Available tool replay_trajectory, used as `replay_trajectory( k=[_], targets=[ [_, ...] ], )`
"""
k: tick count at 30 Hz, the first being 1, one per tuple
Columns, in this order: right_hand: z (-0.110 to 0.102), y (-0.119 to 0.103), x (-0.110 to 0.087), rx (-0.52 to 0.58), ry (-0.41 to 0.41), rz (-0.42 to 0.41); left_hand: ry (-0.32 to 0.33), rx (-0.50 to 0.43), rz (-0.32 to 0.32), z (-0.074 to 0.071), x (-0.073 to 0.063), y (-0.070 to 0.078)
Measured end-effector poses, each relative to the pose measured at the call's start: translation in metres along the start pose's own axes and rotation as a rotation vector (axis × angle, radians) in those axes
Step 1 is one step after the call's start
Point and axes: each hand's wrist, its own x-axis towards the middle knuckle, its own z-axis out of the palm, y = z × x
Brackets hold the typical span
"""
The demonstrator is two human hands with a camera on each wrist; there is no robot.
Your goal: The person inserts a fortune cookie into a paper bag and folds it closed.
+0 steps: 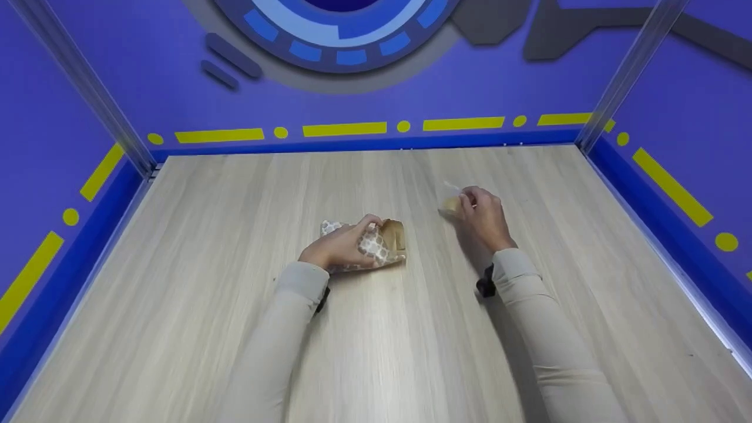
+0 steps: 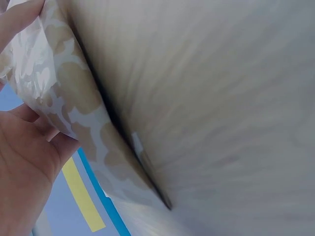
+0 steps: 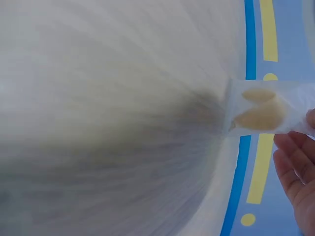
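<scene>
My left hand [image 1: 341,245] grips a white pouch with brown blotches [image 1: 375,247], thumb on top. The pouch's mouth gapes to the right and shows a tan inside. Up close in the left wrist view, the glossy patterned pouch [image 2: 78,93] tilts over the table, the thumb pressing its upper face and the other fingers behind. To the right and farther back, my right hand [image 1: 486,218] pinches a small clear packet [image 1: 450,204] by its top end. In the right wrist view, two pale tan pieces [image 3: 262,113] show through the packet's film.
Both hands work over a light wood-grain table [image 1: 205,282]. Blue panels with yellow dashes [image 1: 345,128] enclose its back and sides, with metal posts [image 1: 631,73] at the far corners. A few tiny white specks lie along the back edge.
</scene>
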Motion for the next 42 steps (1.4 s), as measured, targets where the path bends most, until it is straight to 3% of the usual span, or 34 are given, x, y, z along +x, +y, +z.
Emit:
replay_trajectory(
  k=[10, 20, 32, 42],
  targets=[
    [-0.006, 0.000, 0.003, 0.056, 0.002, 0.046, 0.002, -0.012, -0.005, -0.001, -0.001, 0.000],
    [-0.009, 0.003, 0.002, 0.195, -0.051, 0.228, 0.008, -0.004, 0.002, -0.002, 0.000, 0.000],
    [-0.017, 0.000, 0.003, 0.469, -0.074, 0.355, 0.005, 0.010, 0.005, -0.002, 0.000, 0.000],
    [-0.019, -0.005, 0.003, 0.568, -0.134, 0.410, 0.005, 0.013, 0.013, -0.001, 0.001, -0.001]
  ],
)
